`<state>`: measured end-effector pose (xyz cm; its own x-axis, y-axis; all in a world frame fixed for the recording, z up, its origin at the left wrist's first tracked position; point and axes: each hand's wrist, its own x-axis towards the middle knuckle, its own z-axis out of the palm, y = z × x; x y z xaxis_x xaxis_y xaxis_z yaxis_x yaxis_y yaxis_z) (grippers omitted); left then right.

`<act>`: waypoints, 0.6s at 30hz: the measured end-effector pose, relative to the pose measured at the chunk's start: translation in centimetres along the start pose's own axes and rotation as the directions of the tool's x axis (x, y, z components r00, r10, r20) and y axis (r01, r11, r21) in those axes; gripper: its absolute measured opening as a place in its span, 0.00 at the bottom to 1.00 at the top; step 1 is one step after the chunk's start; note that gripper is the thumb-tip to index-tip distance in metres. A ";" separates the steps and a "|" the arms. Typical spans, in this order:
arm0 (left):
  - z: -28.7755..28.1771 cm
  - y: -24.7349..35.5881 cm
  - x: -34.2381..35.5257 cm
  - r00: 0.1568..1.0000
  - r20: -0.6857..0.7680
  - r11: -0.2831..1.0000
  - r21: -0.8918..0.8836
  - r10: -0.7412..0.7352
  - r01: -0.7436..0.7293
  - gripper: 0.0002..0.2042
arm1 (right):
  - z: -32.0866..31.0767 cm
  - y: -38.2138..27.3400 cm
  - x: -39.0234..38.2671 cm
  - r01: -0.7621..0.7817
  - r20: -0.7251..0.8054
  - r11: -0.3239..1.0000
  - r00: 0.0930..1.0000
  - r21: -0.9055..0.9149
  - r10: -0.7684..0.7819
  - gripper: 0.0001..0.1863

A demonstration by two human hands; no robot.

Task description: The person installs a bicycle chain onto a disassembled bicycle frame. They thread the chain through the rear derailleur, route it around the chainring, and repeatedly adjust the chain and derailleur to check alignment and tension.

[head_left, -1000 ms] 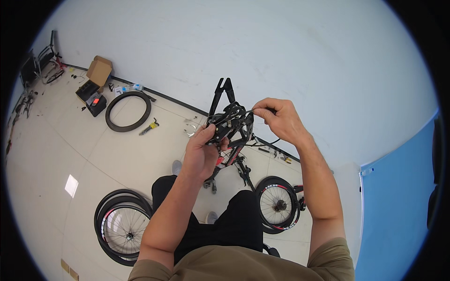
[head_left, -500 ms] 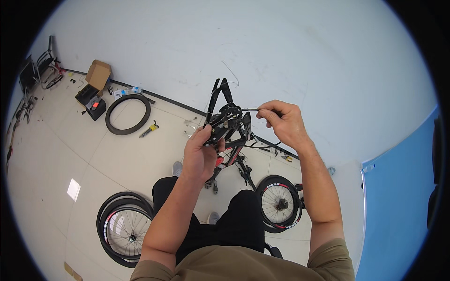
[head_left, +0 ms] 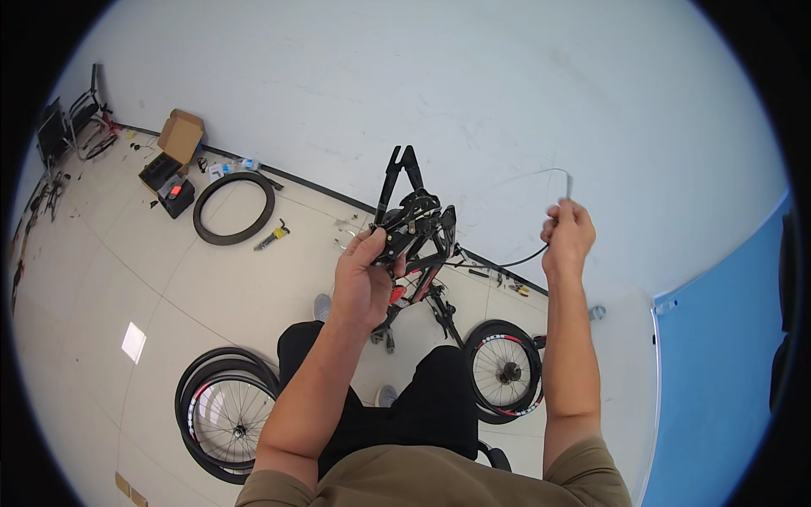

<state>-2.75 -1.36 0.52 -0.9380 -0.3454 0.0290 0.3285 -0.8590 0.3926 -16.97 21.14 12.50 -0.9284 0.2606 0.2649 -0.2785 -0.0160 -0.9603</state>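
Observation:
My left hand (head_left: 370,262) is closed on a black metal mechanism (head_left: 410,226) atop the partly dismantled black-and-red bicycle frame (head_left: 428,275), whose forked black end points up toward the wall. My right hand (head_left: 568,232), off to the right of the frame, pinches a black cable (head_left: 528,256) that curves back down to the frame. A thin wire (head_left: 551,170) rises above that hand and bends over to the left, faint against the white wall. The fingertips of my left hand are partly hidden behind the mechanism.
Wheels (head_left: 511,372) and tires (head_left: 190,410) lie on the tiled floor (head_left: 101,321) at both sides. Farther left are a loose tire (head_left: 234,241), a yellow-and-black tool (head_left: 270,237), an open cardboard box (head_left: 180,135) and a chair (head_left: 84,110). A blue panel (head_left: 710,372) stands at the right.
My right hand has moved rightward, away from the mechanism, and turned upright with the cable in it. The thin wire now arches above it. My left hand and the frame have barely moved.

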 end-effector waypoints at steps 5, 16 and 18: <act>0.1 0.2 -0.2 1.000 -0.003 1.000 0.019 -0.002 0.002 0.09 | -7.7 8.3 3.4 -0.284 -0.028 0.790 0.934 0.544 0.355 0.08; -0.2 0.6 -0.2 0.998 -0.018 0.985 0.162 0.053 -0.050 0.15 | -15.7 28.7 -2.9 -0.325 -0.194 0.342 0.412 0.882 0.890 0.07; 0.3 0.9 -0.6 1.000 0.023 0.992 0.124 0.021 -0.024 0.19 | -16.9 30.6 -5.5 -0.345 -0.180 0.319 0.379 0.883 0.908 0.09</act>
<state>-1.96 -1.83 1.10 -0.9332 -0.3545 0.0582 0.3343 -0.7974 0.5024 -16.21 35.48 -19.86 -0.5607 0.2578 -0.7869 0.0138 -0.9473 -0.3202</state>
